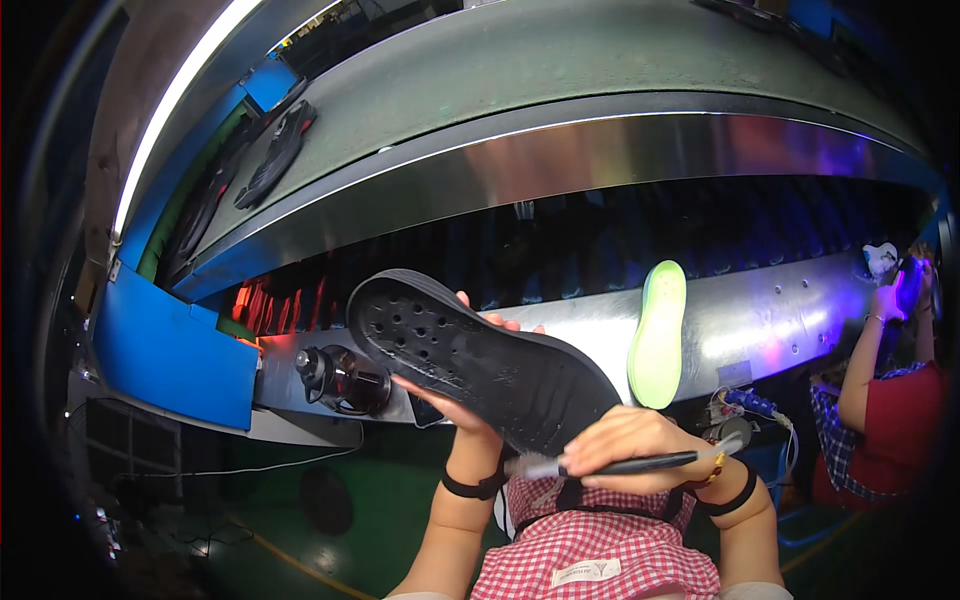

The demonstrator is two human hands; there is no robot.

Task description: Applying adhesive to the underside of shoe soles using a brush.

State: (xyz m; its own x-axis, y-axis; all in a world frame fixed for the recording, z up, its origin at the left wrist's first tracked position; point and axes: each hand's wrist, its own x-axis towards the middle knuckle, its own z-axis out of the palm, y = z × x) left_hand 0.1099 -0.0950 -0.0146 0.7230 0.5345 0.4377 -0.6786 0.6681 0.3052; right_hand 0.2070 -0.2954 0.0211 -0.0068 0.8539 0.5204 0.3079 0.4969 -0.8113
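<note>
Plainly, left hand (448, 404) grips edges of black sole (480, 362), clear of green insole (658, 338); right hand (632, 440) pinches brush (655, 463).

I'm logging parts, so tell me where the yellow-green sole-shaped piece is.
In the head view, the yellow-green sole-shaped piece lies right of centre on the metal shelf, just beyond the right hand.

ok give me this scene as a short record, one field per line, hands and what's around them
left hand: holds the black sole with the left hand
right hand: holds the brush with the right hand
black sole: slanted, dimpled end toward upper left
brush tip: near the sole's lower end, contact unclear
ledge: metal ledge, green sole lying on it
left side: dark bottle
far right: a co-worker's hand on a small object, unclear
</note>
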